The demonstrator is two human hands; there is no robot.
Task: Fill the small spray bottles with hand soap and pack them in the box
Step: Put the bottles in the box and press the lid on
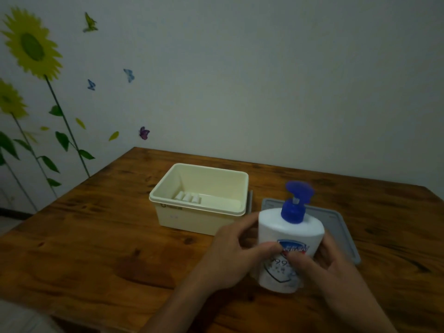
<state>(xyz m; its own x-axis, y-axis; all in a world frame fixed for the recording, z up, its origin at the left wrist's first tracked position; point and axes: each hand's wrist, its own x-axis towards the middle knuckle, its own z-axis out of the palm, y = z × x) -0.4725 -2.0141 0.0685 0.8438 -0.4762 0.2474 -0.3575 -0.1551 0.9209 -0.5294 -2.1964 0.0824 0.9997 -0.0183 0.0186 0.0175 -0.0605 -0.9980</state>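
A white hand soap bottle (292, 233) with a blue pump head stands on the wooden table at the right. My left hand (234, 254) grips its left side and my right hand (322, 263) grips its right side, thumbs meeting on the front label. Behind and to the left stands an open cream plastic box (168, 216). Three small white spray bottles (188, 197) lie side by side on its floor at the near left.
A grey lid (341, 227) lies flat on the table behind the soap bottle, right of the box. The wooden table (96, 236) meets a white wall with sunflower and butterfly stickers. The table's left edge runs diagonally.
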